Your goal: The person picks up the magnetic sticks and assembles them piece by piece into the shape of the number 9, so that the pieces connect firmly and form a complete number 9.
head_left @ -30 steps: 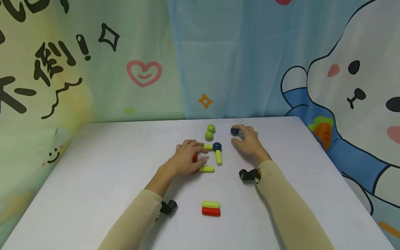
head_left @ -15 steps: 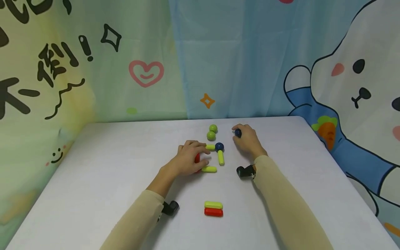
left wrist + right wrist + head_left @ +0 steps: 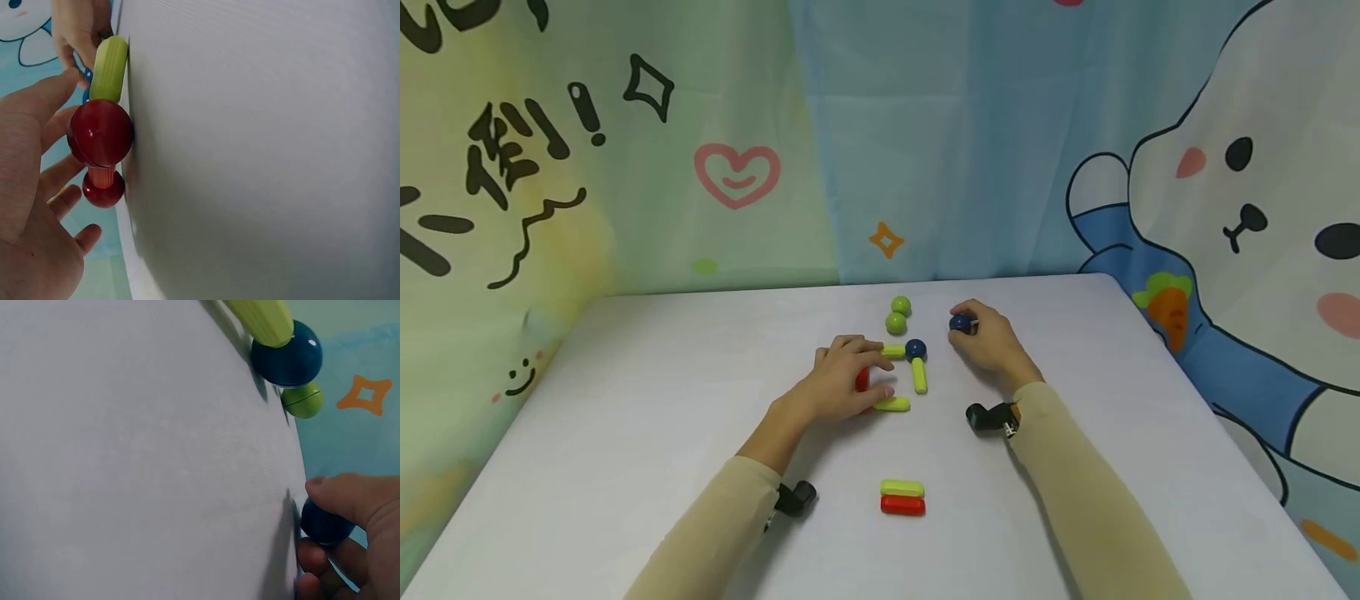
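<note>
My left hand point(image 3: 846, 379) curves over a magnetic-toy-like frame on the table, fingers spread and relaxed beside it. In the left wrist view the frame shows a red ball point(image 3: 101, 134), a red rod point(image 3: 101, 177), a second red ball point(image 3: 103, 190) and a yellow-green rod point(image 3: 109, 69). Its far corner has a dark blue ball point(image 3: 915, 349) joining two yellow-green rods, one of them pointing toward me point(image 3: 920, 377). To the right, my right hand point(image 3: 991, 340) pinches another dark blue ball point(image 3: 325, 523) between thumb and fingers.
Two green balls point(image 3: 897, 323) sit together beyond the frame. Nearer me, a yellow-green rod point(image 3: 902, 487) and a red rod point(image 3: 902, 505) lie side by side on the white table point(image 3: 700, 500). A printed curtain point(image 3: 925, 150) hangs behind the table's far edge.
My right thumb and fingers have closed on the loose blue ball, which has come slightly nearer me. My left hand stays at the frame; the head view has shifted a little.
</note>
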A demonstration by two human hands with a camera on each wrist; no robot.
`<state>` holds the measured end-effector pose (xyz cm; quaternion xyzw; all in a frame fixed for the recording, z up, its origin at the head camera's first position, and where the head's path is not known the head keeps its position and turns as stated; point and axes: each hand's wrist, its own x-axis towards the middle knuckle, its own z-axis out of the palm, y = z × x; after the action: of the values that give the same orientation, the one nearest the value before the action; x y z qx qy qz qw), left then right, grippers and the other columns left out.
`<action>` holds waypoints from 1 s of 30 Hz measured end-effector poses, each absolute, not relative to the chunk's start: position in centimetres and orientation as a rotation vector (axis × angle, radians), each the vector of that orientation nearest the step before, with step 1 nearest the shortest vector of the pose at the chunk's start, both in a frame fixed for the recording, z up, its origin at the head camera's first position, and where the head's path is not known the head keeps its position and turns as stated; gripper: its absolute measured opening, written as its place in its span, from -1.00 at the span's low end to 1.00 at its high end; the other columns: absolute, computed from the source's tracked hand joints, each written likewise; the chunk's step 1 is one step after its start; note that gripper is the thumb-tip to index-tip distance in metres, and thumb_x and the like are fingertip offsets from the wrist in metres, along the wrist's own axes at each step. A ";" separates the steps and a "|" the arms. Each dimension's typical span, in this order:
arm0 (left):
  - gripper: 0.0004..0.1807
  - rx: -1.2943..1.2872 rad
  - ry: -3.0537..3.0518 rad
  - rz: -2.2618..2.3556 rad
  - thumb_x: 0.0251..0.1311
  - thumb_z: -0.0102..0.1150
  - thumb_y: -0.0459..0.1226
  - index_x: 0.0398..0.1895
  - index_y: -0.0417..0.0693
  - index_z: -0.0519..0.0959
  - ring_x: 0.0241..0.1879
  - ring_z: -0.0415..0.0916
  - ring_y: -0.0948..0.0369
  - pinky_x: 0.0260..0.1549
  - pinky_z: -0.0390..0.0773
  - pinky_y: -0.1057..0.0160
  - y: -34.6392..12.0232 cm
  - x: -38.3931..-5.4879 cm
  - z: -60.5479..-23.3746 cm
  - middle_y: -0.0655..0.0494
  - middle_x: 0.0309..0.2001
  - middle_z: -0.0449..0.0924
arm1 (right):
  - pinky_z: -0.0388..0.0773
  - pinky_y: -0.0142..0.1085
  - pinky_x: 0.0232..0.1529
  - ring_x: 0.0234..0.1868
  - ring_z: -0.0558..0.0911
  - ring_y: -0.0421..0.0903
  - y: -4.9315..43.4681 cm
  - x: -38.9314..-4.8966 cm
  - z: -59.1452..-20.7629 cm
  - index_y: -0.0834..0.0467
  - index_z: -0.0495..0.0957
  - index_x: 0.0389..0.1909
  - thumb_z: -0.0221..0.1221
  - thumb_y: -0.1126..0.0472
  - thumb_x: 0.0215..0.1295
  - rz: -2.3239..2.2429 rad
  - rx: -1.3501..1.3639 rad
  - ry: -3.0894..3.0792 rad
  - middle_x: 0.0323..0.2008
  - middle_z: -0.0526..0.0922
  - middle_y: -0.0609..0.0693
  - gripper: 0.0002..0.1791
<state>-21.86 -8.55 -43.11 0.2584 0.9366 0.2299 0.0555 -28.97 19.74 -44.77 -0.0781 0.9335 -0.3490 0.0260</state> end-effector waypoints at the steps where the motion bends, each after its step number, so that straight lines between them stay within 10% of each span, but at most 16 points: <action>1: -0.59 0.790 2.839 0.705 0.35 0.23 0.09 0.19 0.24 0.64 0.49 0.10 0.01 0.22 0.24 -0.12 -8.5 -21.8 -43.1 0.10 0.44 0.40 | 0.47 0.03 0.08 -0.01 0.52 0.14 19.9 -28.8 -44.6 0.16 0.48 0.30 0.21 0.15 0.41 -1.074 -0.235 2.886 0.06 0.58 0.25 -0.53; 30: -0.60 0.855 2.828 0.637 0.19 0.45 0.03 0.05 0.14 0.72 0.40 0.21 0.01 0.17 0.23 -0.10 -8.5 -20.1 -42.6 0.25 -0.01 0.66 | 0.60 -0.02 0.00 -0.06 0.68 0.07 21.1 -24.2 -43.7 0.13 0.65 0.09 0.26 0.01 0.40 -1.087 -0.303 2.884 0.03 0.71 0.11 -0.63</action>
<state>-20.05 -8.49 -42.63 0.2824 0.9340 0.2104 0.0597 -24.24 21.05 -43.70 -0.0979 0.9310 -0.3510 0.0222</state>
